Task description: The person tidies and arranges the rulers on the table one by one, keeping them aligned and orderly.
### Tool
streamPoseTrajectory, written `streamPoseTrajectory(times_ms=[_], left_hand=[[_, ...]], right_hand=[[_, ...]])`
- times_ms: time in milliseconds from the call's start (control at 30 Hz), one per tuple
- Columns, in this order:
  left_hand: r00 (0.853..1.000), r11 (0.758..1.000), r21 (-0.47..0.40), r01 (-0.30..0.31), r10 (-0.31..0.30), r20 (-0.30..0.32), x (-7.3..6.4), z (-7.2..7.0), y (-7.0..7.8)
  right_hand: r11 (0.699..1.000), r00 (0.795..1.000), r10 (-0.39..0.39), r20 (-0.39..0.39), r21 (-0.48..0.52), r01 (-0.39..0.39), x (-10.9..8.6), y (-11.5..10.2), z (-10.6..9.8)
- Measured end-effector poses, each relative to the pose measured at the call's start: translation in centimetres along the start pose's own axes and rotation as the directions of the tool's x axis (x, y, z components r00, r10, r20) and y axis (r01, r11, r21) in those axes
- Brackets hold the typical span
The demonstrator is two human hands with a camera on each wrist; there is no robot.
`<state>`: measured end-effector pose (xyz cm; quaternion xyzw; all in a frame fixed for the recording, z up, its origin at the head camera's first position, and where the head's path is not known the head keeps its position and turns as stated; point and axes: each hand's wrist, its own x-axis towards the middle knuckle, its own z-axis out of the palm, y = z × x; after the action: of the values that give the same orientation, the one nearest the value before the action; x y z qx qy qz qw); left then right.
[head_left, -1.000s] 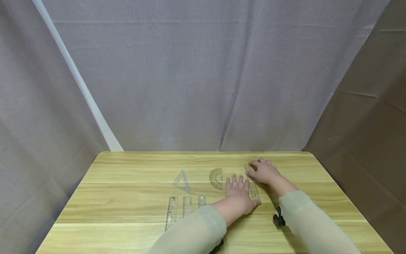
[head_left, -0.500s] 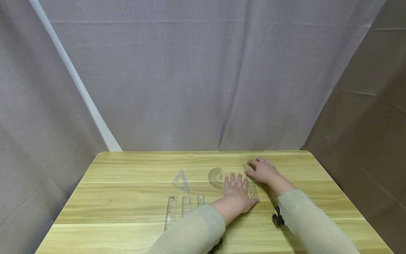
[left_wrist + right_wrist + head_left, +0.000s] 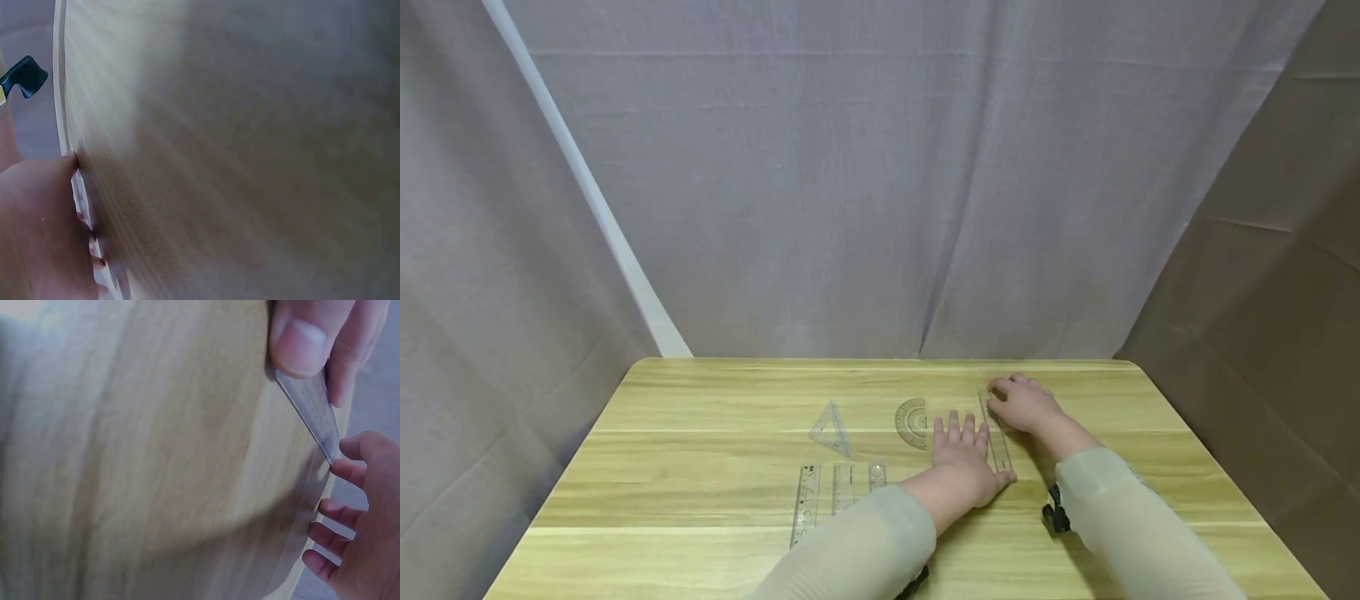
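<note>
A clear ruler (image 3: 999,446) lies slanted on the table, its far end partly covered by my right hand (image 3: 1026,407). There my right thumb (image 3: 301,347) and a finger lie close together on the ruler (image 3: 312,403). At its near end, my left hand (image 3: 958,467) touches the ruler with the thumb; the other fingers are straight, spread flat towards the far side. A clear protractor (image 3: 912,423) lies just left of that hand's fingertips. In the left wrist view, the left hand (image 3: 40,231) shows at the lower left edge.
Farther left lies a clear set square (image 3: 831,429). In front of it several clear rulers stand in a row: one with cut-out shapes (image 3: 805,500), a plain one (image 3: 842,486) and one (image 3: 877,475) partly under my left sleeve. Grey curtains (image 3: 850,208) enclose the wooden table (image 3: 685,467).
My right thumb has drawn back slightly to the right across the ruler, baring more of its far end. My left hand and the other drawing tools have not visibly moved.
</note>
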<state>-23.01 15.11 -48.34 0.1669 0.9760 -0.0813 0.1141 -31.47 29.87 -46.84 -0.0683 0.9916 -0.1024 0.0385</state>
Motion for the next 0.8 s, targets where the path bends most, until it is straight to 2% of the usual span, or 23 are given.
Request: streamPoseTrajectory(times_ms=[267,500,800], left_hand=[[1.000,1.000,0.018,0.010,-0.010,-0.003,0.5,0.3,0.2],[1.000,0.999,0.037,0.004,-0.003,-0.026,0.1,0.1,0.2],[0.999,0.997,0.073,0.006,-0.003,-0.040,0.1,0.3,0.8]], right_hand=[[1.000,1.000,0.002,-0.003,0.021,-0.002,0.1,-0.1,-0.2],[0.999,1.000,0.015,-0.012,0.050,-0.015,0.1,0.1,-0.3],[0.989,0.996,0.024,-0.090,0.149,-0.011,0.1,0.9,0.2]])
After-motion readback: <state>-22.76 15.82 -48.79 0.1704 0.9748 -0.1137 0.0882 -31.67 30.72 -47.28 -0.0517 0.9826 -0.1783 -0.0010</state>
